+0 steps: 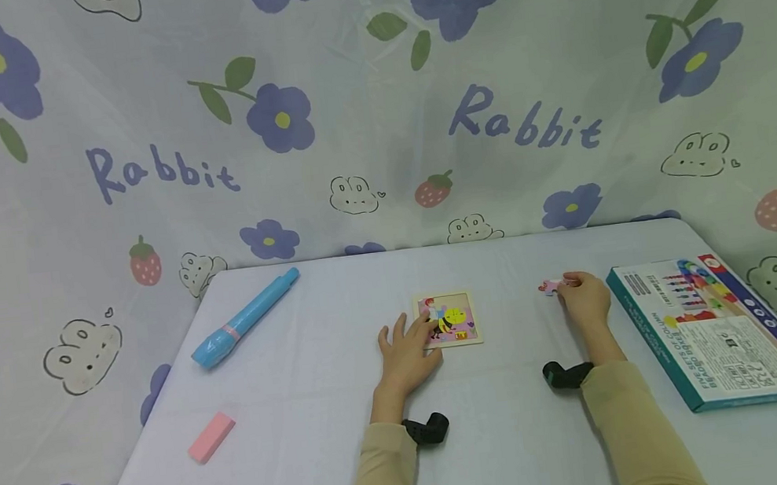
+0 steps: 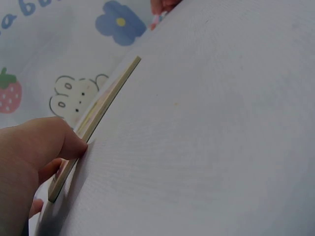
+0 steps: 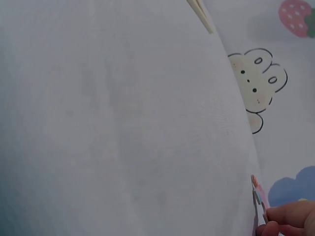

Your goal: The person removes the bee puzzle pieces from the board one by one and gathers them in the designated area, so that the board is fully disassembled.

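At board's edge (image 1: 465,343), left grip (image 1: 406,357) spreads; across open tabletop (image 1: 511,324), right grip (image 1: 589,302) pinches piece (image 1: 550,287).

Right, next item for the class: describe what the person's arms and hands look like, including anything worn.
The left sleeve and right sleeve are plain tan, ending near the wrists. A black left wrist camera and black right wrist camera, each with a rounded end, jut out beside them. The left hand and right hand wear no gloves.
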`<action>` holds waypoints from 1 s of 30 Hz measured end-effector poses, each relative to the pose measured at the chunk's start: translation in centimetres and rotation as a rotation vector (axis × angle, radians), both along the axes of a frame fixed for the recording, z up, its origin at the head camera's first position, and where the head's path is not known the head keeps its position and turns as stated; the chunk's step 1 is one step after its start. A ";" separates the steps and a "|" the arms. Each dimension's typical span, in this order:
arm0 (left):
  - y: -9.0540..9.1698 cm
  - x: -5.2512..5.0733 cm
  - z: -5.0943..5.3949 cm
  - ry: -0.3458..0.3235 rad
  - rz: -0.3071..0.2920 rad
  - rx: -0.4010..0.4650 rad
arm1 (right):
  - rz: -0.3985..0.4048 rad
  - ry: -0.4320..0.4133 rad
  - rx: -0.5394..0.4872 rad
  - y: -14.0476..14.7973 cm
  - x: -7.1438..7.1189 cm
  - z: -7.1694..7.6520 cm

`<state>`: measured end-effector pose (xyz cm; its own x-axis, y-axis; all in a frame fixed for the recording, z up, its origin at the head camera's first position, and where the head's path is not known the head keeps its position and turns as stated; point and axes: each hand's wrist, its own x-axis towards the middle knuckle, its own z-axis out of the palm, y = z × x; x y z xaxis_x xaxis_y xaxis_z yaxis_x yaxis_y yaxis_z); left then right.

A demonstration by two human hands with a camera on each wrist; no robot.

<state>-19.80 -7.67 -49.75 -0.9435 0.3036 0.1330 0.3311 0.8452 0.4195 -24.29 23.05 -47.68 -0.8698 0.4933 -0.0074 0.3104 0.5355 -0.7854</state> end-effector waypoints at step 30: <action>0.0 -0.1 -0.3 0.000 -0.004 -0.026 | 0.018 0.127 0.044 -2.3 -0.1 0.3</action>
